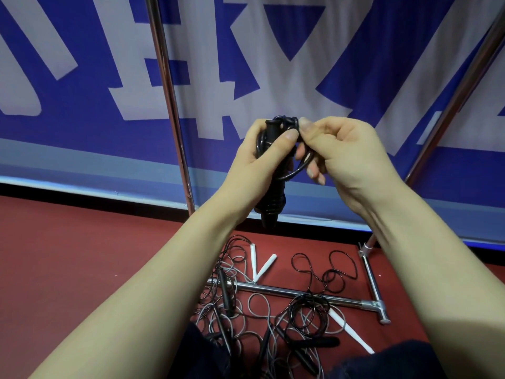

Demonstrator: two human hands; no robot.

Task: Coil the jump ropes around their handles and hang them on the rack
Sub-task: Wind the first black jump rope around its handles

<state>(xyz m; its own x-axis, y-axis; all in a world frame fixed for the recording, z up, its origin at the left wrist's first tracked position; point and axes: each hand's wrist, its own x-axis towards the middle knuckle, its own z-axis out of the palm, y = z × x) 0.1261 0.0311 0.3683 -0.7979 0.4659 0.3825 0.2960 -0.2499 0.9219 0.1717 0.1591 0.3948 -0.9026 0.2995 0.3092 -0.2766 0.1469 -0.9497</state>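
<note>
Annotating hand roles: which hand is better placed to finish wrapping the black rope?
Right. The right hand already pinches the black rope at the top of the handles; the left hand grips the handles, steadying them.

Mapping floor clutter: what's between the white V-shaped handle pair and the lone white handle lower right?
Head view: the rack's chrome base bar crosses there, with tangled black rope loops across it.

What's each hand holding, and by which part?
The left hand grips the black plastic jump-rope handles around their middle. The right hand pinches that rope's thin black cord at a loop beside the handles' top end.
</note>
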